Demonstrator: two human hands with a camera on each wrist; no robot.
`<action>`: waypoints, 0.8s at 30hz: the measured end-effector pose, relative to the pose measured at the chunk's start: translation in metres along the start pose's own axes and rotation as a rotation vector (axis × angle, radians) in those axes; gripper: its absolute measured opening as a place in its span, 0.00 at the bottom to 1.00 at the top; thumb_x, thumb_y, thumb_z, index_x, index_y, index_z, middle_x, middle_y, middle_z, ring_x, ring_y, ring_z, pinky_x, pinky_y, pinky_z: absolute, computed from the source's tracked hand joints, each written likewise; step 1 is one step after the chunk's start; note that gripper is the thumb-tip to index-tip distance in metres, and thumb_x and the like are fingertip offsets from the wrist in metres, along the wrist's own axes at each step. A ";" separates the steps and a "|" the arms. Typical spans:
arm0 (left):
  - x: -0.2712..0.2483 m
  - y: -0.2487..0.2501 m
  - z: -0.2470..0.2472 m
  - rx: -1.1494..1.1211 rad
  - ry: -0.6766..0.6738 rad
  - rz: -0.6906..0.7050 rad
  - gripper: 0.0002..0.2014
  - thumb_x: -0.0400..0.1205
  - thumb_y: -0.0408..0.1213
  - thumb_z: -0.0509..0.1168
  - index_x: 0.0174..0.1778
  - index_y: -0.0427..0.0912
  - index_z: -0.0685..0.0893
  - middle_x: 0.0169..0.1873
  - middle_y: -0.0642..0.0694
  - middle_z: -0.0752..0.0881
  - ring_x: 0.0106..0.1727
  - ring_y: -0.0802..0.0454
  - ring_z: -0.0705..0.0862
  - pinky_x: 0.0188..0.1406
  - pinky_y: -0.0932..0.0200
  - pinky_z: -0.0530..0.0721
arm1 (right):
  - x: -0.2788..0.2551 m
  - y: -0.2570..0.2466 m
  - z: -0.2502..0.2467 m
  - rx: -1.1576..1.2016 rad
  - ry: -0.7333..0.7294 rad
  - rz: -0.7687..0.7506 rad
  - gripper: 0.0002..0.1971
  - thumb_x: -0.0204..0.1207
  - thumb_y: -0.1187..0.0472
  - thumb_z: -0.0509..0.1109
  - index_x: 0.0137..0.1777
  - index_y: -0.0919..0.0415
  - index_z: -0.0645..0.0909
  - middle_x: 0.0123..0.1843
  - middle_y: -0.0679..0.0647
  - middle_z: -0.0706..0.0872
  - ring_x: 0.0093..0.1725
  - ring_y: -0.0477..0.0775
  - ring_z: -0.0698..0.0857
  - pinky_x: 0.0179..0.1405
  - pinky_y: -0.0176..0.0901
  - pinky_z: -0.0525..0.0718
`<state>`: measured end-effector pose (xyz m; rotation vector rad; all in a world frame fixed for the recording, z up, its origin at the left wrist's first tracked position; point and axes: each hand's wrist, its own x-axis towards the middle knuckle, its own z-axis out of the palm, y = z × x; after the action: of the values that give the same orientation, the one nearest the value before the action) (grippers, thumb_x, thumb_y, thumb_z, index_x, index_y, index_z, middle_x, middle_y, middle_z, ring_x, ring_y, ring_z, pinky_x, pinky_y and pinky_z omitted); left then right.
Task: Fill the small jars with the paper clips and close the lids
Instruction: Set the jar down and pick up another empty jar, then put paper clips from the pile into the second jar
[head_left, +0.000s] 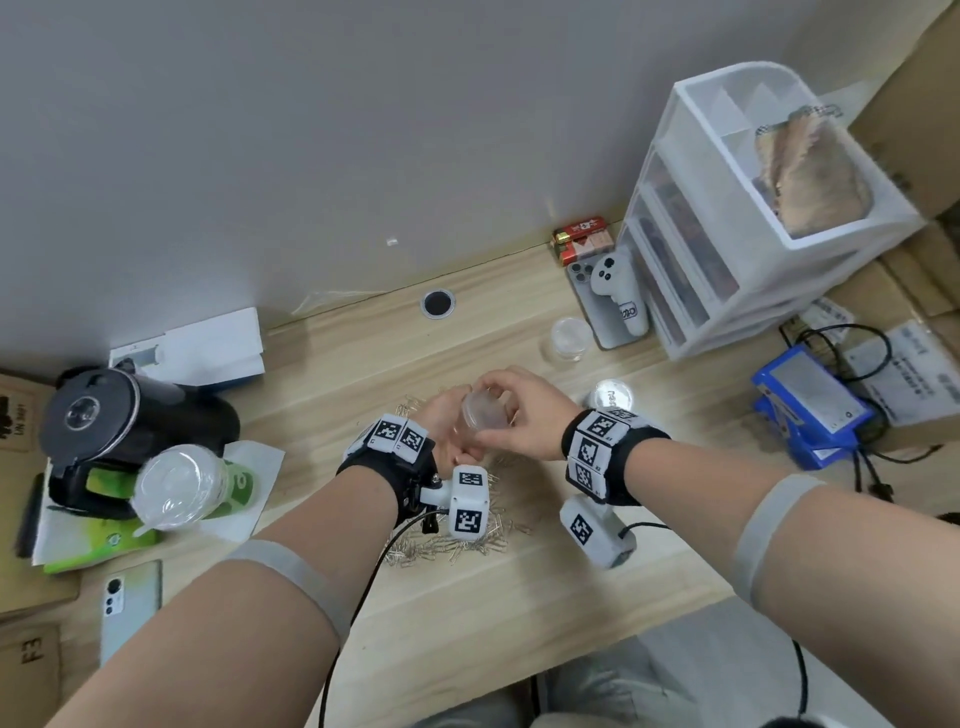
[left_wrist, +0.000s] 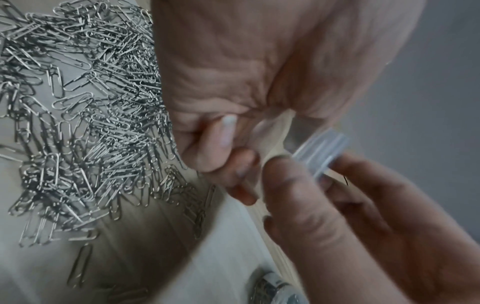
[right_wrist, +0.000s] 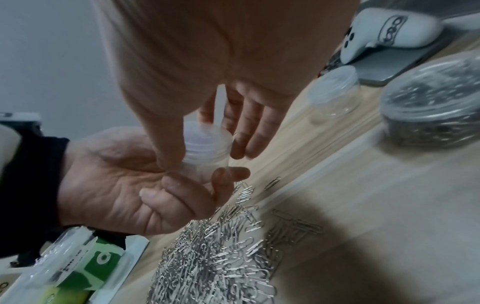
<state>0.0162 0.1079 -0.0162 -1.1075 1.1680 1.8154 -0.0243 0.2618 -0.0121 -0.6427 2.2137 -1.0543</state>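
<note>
A small clear jar (head_left: 483, 413) with its lid (right_wrist: 207, 133) on is held above the table, tilted. My left hand (head_left: 454, 441) lies palm up and grips the jar's body (right_wrist: 205, 166) with curled fingers. My right hand (head_left: 501, 397) comes from above, thumb and fingers round the lid (left_wrist: 322, 152). I see no clips inside this jar. A wide heap of silver paper clips (head_left: 452, 545) lies on the wooden table (head_left: 519, 613) under both hands, and shows as paper clips (left_wrist: 78, 123) in the left wrist view. A closed jar full of clips (head_left: 613, 397) stands to the right. A clear lidded jar (head_left: 569, 338) stands behind it.
A black kettle (head_left: 119, 431) and a lidded plastic cup (head_left: 176, 488) stand at the left, with a phone (head_left: 130, 608) near the front edge. A white drawer unit (head_left: 753, 223), a white controller (head_left: 618, 291) and blue boxes (head_left: 805, 400) with cables fill the right side.
</note>
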 end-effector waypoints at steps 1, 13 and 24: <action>0.002 0.000 0.002 0.029 0.021 -0.006 0.14 0.88 0.48 0.56 0.50 0.41 0.79 0.28 0.43 0.83 0.18 0.51 0.71 0.14 0.69 0.64 | -0.004 0.002 -0.002 0.003 0.003 -0.013 0.32 0.62 0.49 0.83 0.67 0.49 0.77 0.59 0.48 0.77 0.48 0.43 0.79 0.53 0.41 0.81; 0.011 0.000 0.024 0.112 0.107 -0.042 0.17 0.87 0.51 0.52 0.54 0.39 0.73 0.33 0.38 0.80 0.25 0.51 0.67 0.25 0.60 0.60 | -0.036 0.066 -0.057 -0.463 0.332 0.476 0.32 0.69 0.45 0.74 0.71 0.54 0.69 0.66 0.60 0.72 0.65 0.63 0.75 0.59 0.54 0.79; 0.009 -0.011 0.010 0.073 0.147 -0.040 0.20 0.89 0.53 0.50 0.53 0.37 0.74 0.36 0.38 0.80 0.27 0.51 0.68 0.27 0.58 0.62 | -0.027 0.087 -0.044 -0.560 0.258 0.496 0.31 0.70 0.48 0.75 0.71 0.56 0.70 0.67 0.60 0.72 0.68 0.62 0.73 0.62 0.55 0.79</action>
<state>0.0193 0.1217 -0.0261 -1.2305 1.2778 1.6711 -0.0498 0.3514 -0.0522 -0.1494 2.7192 -0.2712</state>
